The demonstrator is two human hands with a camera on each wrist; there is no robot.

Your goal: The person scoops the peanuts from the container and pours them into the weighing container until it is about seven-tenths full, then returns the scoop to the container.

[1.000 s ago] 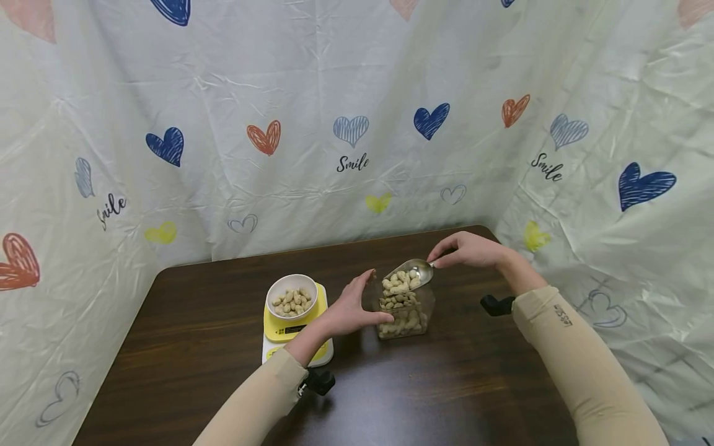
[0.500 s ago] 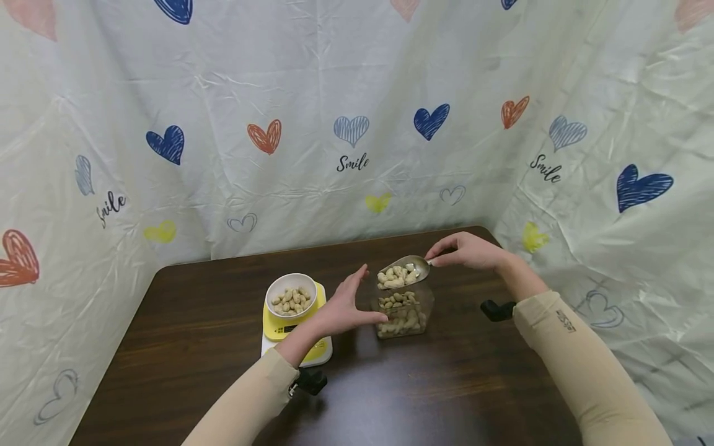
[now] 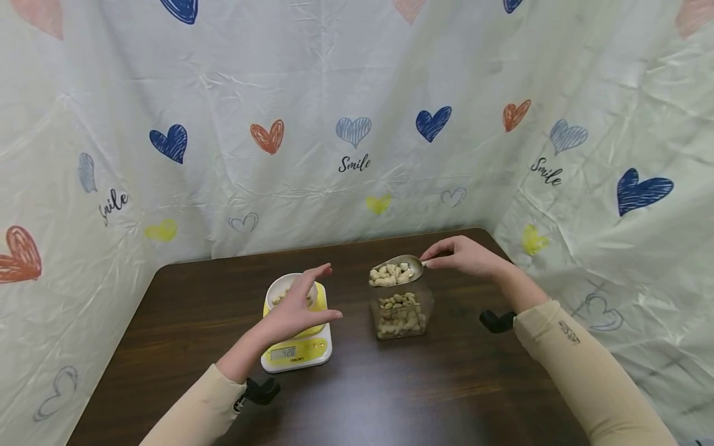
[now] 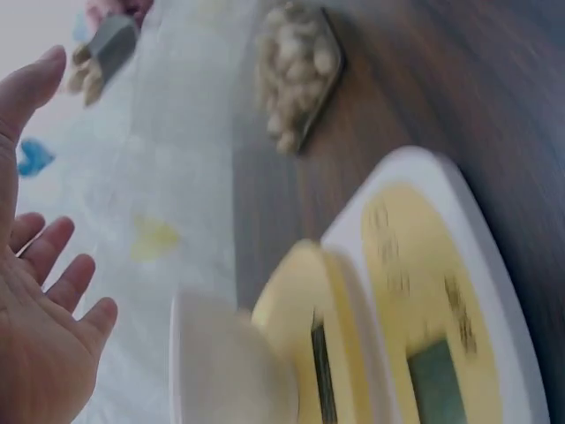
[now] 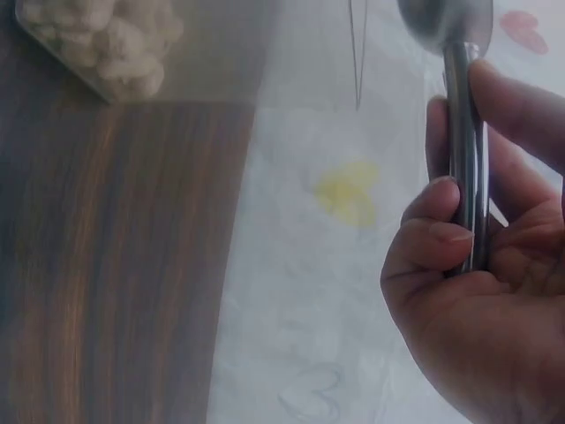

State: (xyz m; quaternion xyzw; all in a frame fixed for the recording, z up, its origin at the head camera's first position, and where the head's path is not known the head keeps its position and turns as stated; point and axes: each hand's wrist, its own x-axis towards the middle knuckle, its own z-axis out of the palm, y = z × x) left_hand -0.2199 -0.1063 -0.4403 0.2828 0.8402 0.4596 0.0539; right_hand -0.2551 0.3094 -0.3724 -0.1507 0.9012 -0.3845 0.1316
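My right hand [image 3: 465,255] grips the handle of a metal scoop [image 3: 415,265], fingers curled round it in the right wrist view. Peanuts [image 3: 390,274] fill the scoop, which is held just above a clear plastic container [image 3: 403,328] of more peanuts. My left hand [image 3: 287,317], fingers spread and nothing in it, is over a white bowl [image 4: 231,362] and partly hides it in the head view. The bowl has peanuts in it and stands on a yellow and white kitchen scale [image 3: 322,352]. Digits that look like 428 show on its display.
All of this is on a dark wooden table [image 3: 446,371]. A white curtain [image 3: 312,186] printed with hearts hangs behind the table and along its sides. The container stands to the right of the scale, a short gap between them.
My left hand has moved left, from beside the container to over the bowl, uncovering the scale's display. My right hand has lifted the loaded scoop out of the container and slightly left.
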